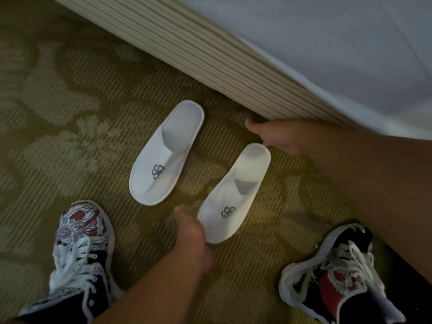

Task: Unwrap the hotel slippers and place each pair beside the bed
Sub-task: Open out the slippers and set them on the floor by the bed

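Two white hotel slippers with a grey logo lie unwrapped on the carpet beside the bed [233, 73], heels toward it. The left slipper [163, 155] lies free. My left hand [192, 232] is at the toe of the right slipper [236, 195], thumb straight and off the slipper, fingers hidden behind the hand. My right hand [278, 136] reaches down to that slipper's heel; its fingertips touch the heel rim and the thumb is spread away.
The ribbed beige bed skirt [210, 54] runs diagonally under the white sheet [339, 43]. My two patterned sneakers [81, 249] [332, 274] stand on the olive patterned carpet [70, 113] at either side of the slippers.
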